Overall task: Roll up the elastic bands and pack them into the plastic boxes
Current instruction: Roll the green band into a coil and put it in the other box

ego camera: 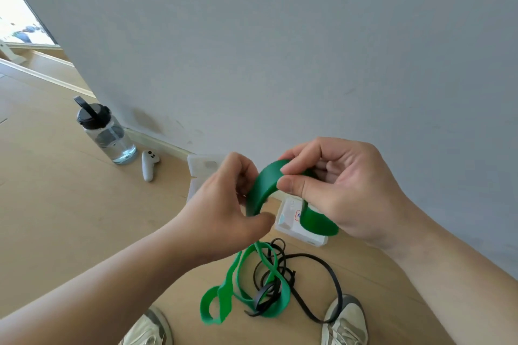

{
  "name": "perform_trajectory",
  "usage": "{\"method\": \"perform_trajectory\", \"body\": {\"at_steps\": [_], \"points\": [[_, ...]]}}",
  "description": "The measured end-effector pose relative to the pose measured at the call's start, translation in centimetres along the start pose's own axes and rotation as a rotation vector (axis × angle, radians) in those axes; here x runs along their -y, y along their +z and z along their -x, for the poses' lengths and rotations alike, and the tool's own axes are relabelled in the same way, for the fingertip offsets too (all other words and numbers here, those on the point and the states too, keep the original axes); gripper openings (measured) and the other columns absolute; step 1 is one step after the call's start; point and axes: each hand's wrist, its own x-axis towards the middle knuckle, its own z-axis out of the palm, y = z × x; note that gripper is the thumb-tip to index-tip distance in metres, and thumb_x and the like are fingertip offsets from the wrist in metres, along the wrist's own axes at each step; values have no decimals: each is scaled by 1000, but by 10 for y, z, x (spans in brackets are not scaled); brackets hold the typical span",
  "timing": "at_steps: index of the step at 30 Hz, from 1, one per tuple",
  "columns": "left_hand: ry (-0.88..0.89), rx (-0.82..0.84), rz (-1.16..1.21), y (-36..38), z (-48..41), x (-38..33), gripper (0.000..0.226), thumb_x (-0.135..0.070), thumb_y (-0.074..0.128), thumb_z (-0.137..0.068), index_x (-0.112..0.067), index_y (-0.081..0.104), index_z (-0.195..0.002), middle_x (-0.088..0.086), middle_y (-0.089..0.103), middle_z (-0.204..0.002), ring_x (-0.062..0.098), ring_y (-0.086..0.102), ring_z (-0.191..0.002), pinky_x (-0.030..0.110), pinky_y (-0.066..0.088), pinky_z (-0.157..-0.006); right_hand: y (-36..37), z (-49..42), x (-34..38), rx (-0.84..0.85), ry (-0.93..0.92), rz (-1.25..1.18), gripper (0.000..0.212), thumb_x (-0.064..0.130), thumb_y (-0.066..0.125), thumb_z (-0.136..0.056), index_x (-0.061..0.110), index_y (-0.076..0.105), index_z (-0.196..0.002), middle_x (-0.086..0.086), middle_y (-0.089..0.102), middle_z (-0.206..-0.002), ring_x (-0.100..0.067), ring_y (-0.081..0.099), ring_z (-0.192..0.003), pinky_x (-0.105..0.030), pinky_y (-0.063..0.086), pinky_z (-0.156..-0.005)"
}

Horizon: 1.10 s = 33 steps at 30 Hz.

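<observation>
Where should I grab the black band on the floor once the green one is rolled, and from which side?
Pinch the black band on its wide outer loop by the right shoe, coming down from the right. That stretch lies alone on the floor; toward the middle it tangles with the loose tail of the green band.

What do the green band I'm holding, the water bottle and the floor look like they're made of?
The green band: likely rubber or latex, matte; it bends in a smooth arc between the left hand and right hand. The water bottle: clear, glossy plastic probably, with black cap; water shows through. The floor: tan, matte boards, perhaps wood or laminate; faint seams show.
</observation>
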Motion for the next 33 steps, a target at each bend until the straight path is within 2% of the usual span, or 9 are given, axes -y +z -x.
{"method": "perform_trajectory", "body": {"at_steps": [5, 9, 12, 15, 18, 21, 26, 30, 33], "points": [[-61, 48, 75, 2, -3, 7, 38, -14, 77, -75, -32, 51, -97, 0, 71, -91, 27, 69, -84, 52, 58, -79, -23, -5, -2, -85, 5, 193, 17, 11, 80, -85, 26, 72, -85, -2, 77, -91, -21, 76, -88, -46, 62, -89], [-18, -158, 277, -14, -4, -14, 41, -4, 81, -78, -25, 53, -99, 7, 77, -91, 41, 70, -82, 59, 60, -78, -42, -5, -14, 184, 249, 459, 22, 23, 77, -90, 41, 65, -96, 10, 75, -96, -10, 73, -95, -43, 59, -94], [60, -196, 254, -15, 0, -31, 34, -2, 86, -76, -18, 61, -93, 1, 79, -88, 23, 75, -78, 42, 63, -78, -32, -2, -16, 249, 295, 339, 31, 28, 85, -82, 37, 62, -100, 13, 75, -107, -3, 69, -108, -39, 52, -105], [84, -184, 241, -9, 3, -40, 39, -1, 84, -78, -13, 47, -84, -7, 80, -91, 28, 74, -81, 51, 61, -80, -16, -2, -13, 194, 161, 161, 36, 21, 88, -79, 25, 58, -98, 11, 75, -113, -5, 67, -118, -40, 44, -114], [129, -169, 133, -10, 0, -41, 49, -3, 81, -79, -20, 35, -77, -11, 80, -93, 35, 70, -80, 55, 58, -76, -10, -5, -7, 148, 83, 77, 34, 12, 87, -78, 18, 55, -87, 2, 77, -112, -19, 73, -109, -46, 53, -104], [167, -162, 43, -13, -2, -33, 50, -6, 80, -77, -28, 34, -73, -12, 78, -96, 30, 70, -83, 50, 58, -78, -8, -5, -3, 101, 81, 187, 29, 10, 86, -80, 22, 61, -83, 6, 76, -94, -14, 76, -90, -40, 61, -88], [78, -78, -123, -4, -10, -7, 41, -17, 81, -71, -28, 46, -89, -12, 68, -95, 13, 67, -85, 43, 58, -79, -1, 0, 1, 38, -29, 407, 25, 18, 79, -88, 31, 58, -87, 11, 72, -82, -12, 72, -76, -34, 60, -72], [-50, 77, -64, 12, -11, 21, 76, -19, 75, -79, -34, 40, -146, -20, 67, -110, -2, 64, -108, 35, 56, -99, -16, -2, 9, -117, -58, 233, 24, 11, 77, -90, 25, 58, -90, 4, 76, -79, -19, 74, -76, -35, 62, -75], [-54, 89, -20, 13, -13, 30, 39, -16, 69, -90, -33, 62, -125, -17, 72, -107, 0, 66, -108, 37, 53, -105, -30, -5, 5, -133, -24, 192, 23, 9, 74, -92, 24, 59, -99, 2, 79, -89, -18, 75, -89, -40, 60, -89]]}}
